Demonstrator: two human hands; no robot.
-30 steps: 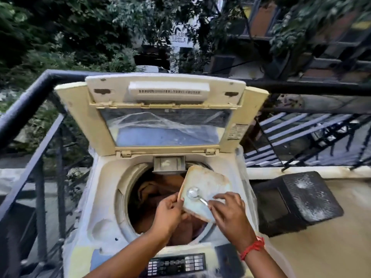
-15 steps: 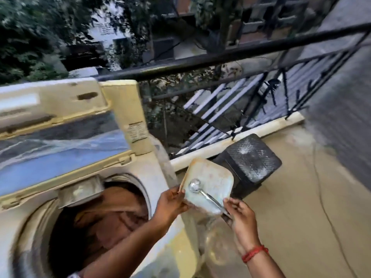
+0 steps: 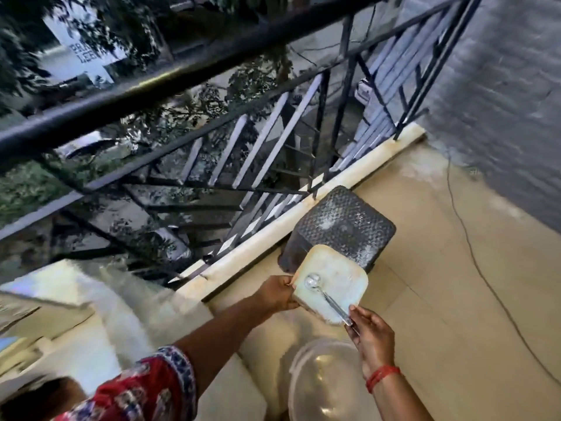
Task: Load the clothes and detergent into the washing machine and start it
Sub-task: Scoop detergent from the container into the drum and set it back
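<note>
The left hand (image 3: 277,294) grips the left edge of a pale square tub (image 3: 331,287), fingers curled around its rim, holding it up in the air with the open side facing the camera. The right hand (image 3: 372,335) pinches the handle end of a metal spoon (image 3: 328,294) at the tub's lower right corner; the spoon lies slantwise across the inside of the tub, its bowl toward the upper left. The inside of the tub looks whitish, perhaps dusted with detergent, though the blur makes that hard to tell. A red thread band (image 3: 381,376) circles the right wrist, and a red patterned sleeve (image 3: 145,387) covers the left upper arm.

Just behind the tub stands a dark stool (image 3: 346,221) with a textured top, speckled white. Below the right hand sits a clear round bowl (image 3: 321,387) on the floor (image 3: 455,284), which is tan tile. The washer (image 3: 76,323), cream and blurred, fills the lower left corner, well apart from the tub; its drum and the clothes are not clearly in view. A black railing (image 3: 182,83) runs slantwise across the upper picture, with a pale curb (image 3: 303,214) at its foot. A thin cable (image 3: 485,284) trails along the floor beside a grey wall (image 3: 510,101).
</note>
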